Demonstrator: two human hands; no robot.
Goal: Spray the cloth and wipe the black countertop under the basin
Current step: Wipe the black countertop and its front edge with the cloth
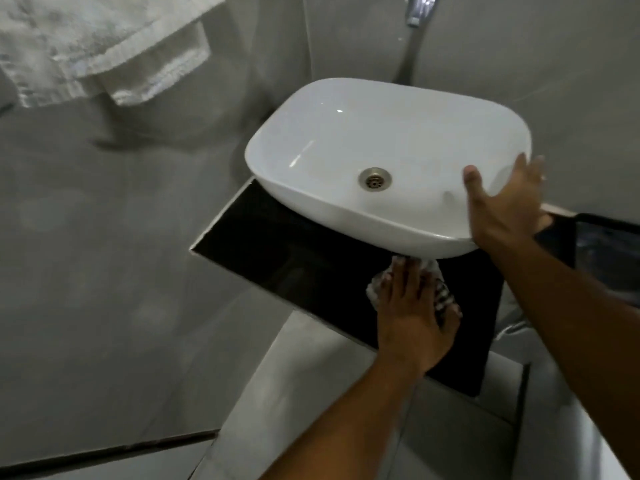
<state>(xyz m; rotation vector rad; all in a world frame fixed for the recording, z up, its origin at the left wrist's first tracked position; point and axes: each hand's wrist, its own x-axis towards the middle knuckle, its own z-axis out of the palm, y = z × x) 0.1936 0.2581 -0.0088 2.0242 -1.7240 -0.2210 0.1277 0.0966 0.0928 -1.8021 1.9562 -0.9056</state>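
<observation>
Under the basin (381, 150), the left hand (408, 313) presses flat, fingers spread, on the soft, limp cloth (440, 289) lying on the black countertop (294, 258), which probably bunches unless pinned from above, while the right hand (502, 209) rests open on the rim, holding nothing.

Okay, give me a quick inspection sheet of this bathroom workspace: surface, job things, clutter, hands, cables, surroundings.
Surface: black countertop under white basin, glossy, bare at left.
Job's things: cloth bunched on the countertop at the basin's front; spray bottle not seen.
Clutter: nothing seen.
Hands: left hand pressing flat on the cloth; right hand open against the basin's right rim.
Cables: nothing seen.
Surroundings: grey walls, white towel hanging upper left, tap above.
</observation>
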